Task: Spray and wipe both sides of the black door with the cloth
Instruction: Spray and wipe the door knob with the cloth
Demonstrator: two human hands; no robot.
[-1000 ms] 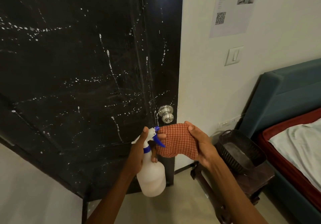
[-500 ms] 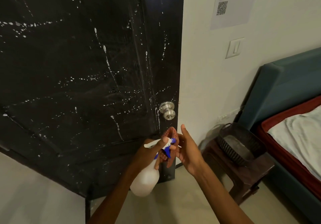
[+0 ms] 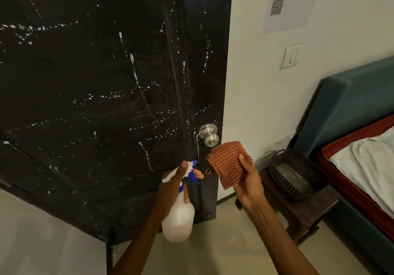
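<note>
Since half a second ago our right hand has drawn the cloth back out from beside the spray head, so the checked fabric hangs open again just below the door knob, while our view has shifted slightly down the door.

The black door fills most of what we see, and it stands just ahead of us. White droplets and runs speckle its face, so we judge this side sprayed and not yet wiped. Its free edge meets the white wall, and the knob sits on that edge.

To the right, a bed with a teal frame and a dark stool carrying a dark basket stay well apart from the door, out of the way of wiping.

Our left hand grips the neck of the spray bottle, one finger forward by the blue trigger, nozzle pointing at the door's lower panel, ready for another squirt. Our right hand pinches the cloth between thumb and fingers, held up near the door edge, presumably to start wiping.

On the wall, a light switch sits below a paper notice. The notice carries a QR code and a small photo; its lines of text are too small to read. We see no brand on the bottle.
</note>
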